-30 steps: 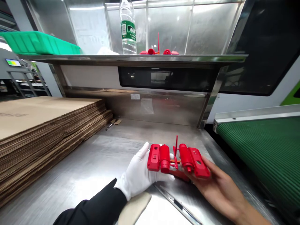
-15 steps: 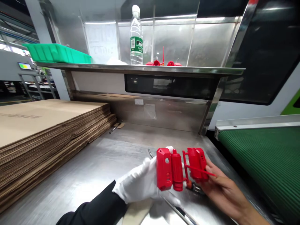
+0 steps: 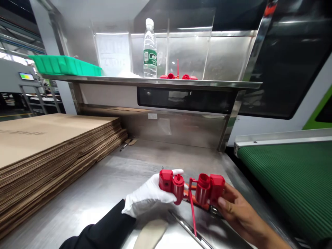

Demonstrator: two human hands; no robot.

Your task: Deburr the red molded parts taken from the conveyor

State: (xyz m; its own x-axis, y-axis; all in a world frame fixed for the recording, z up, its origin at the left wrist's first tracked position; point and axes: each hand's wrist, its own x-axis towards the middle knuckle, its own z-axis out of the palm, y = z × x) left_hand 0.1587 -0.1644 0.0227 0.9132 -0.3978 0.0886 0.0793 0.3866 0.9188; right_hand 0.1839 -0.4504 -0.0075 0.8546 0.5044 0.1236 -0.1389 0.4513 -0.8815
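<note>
One red moulded part [image 3: 193, 188] is held at lower centre of the frame, just above the steel tabletop [image 3: 103, 183]. Its left-hand half is gripped by the gloved left hand [image 3: 147, 197], its right-hand half by the bare right hand [image 3: 233, 209]; both hands are closed on it. The two halves are seen joined by a thin runner w/ a sprue stem pointing down, so separation looks not yet done. Counted: 1 part in hand, 1 more (poss. two, view poor) on the shelf [image 3: 155, 82] at upper centre, 1 water bottle [image 3: 150, 48], 1 green bin [image 3: 64, 65], 1 stack of flat cardboard [image 3: 52, 145] at left, 1 green conveyor belt [image 3: 290, 183] at right.
</note>
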